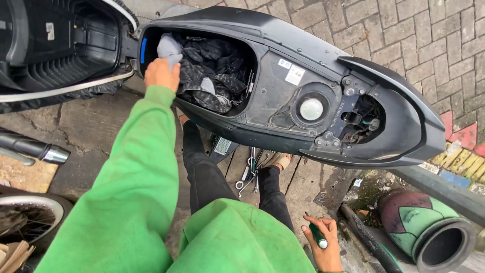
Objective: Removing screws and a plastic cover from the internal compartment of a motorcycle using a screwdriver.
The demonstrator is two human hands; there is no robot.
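Note:
A black scooter body [303,45] stands with its seat lifted, showing the open storage bin [217,76] stuffed with dark crumpled cloth. My left hand [160,75], in a green sleeve, reaches into the bin's left end and grips a grey rag [168,48]. My right hand [323,245] hangs low at my side, closed around a green-handled tool [318,236] with a pale tip. A white fuel cap [311,109] sits behind the bin.
Several wrenches [250,174] lie on the ground between my feet. The raised seat underside [60,45] is at upper left, a chrome exhaust pipe [43,150] and spoked wheel [30,212] at left. A painted pot [429,232] lies at lower right on brick paving.

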